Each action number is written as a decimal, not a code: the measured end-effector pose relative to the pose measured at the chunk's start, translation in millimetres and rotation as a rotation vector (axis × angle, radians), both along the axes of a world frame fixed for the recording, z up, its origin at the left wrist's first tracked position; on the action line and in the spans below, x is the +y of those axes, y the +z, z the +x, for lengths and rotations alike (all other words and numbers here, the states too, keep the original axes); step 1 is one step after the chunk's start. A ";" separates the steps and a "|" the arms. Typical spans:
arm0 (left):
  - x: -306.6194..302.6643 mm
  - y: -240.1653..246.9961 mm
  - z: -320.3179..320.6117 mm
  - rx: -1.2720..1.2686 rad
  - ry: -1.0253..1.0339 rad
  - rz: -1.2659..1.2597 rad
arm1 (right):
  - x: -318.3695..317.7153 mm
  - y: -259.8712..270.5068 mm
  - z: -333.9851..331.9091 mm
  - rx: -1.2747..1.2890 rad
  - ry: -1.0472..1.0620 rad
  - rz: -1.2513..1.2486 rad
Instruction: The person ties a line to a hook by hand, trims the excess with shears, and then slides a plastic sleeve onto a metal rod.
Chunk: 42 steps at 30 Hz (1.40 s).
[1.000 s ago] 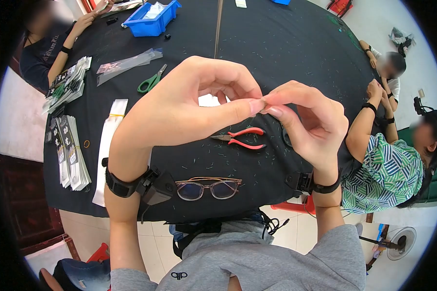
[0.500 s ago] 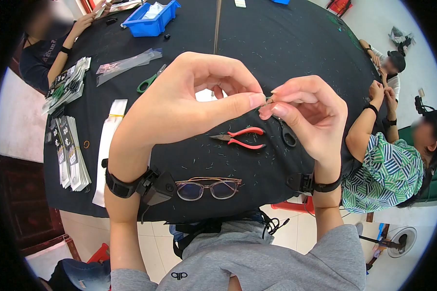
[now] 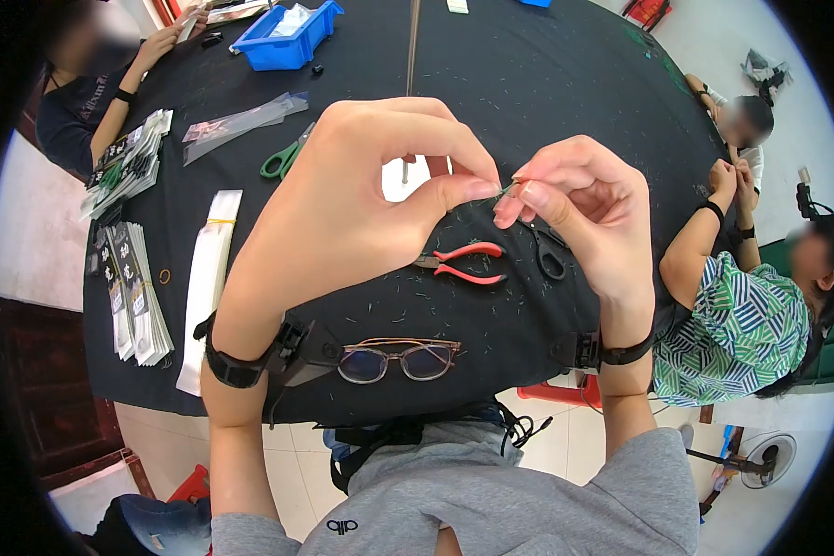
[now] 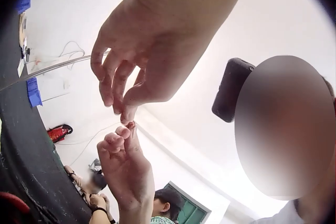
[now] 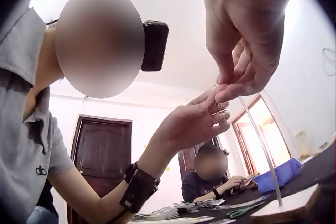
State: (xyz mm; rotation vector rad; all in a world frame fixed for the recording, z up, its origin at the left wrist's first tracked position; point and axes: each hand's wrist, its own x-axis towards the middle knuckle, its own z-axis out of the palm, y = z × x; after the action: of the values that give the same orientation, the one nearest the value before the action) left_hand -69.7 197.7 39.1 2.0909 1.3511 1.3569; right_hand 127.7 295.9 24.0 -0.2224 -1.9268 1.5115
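Raised over the table, my left hand [image 3: 352,185] pinches a tiny, thin, hook-like piece [image 3: 506,190] between thumb and forefinger. My right hand [image 3: 598,208] meets it from the other side, its thumb and forefinger pinching the same piece, with the other fingers curled. A short dark green strand shows between the fingertips. In the right wrist view the tip of the piece [image 5: 214,87] curves up beside the fingers; the rest is hidden. Below the hands lie red-handled pliers [image 3: 473,250] and black scissors [image 3: 551,252], partly covered by the right hand.
Eyeglasses [image 3: 398,361] lie near the front edge. Green scissors [image 3: 278,164], clear sleeves [image 3: 246,125], a long white packet bundle [image 3: 208,287] and printed packets [image 3: 134,292] are at left. Behind the hands stands a metal rod [image 3: 412,56]; a blue bin [image 3: 287,42] sits farther back. Other people sit around.
The fingertips have drawn slightly apart, exposing the thin piece and strand. My left hand has turned a little, and my right hand has shifted slightly up and left, uncovering the black scissors.
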 end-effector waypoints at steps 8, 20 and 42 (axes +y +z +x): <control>-0.6 1.2 -0.6 0.048 0.066 0.035 | -1.8 -1.4 -2.5 -0.006 0.017 0.013; 0.3 1.2 0.4 0.053 0.081 0.038 | -3.1 0.9 -1.6 -0.070 -0.047 0.003; -1.4 1.1 5.2 -0.088 0.007 -0.087 | -8.2 2.8 -3.2 -0.025 -0.070 0.025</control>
State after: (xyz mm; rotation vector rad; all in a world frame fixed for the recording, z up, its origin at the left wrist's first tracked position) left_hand -64.5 196.2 40.3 1.9490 1.3569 1.3515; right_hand 124.5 287.8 26.8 -0.2961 -1.9359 1.4449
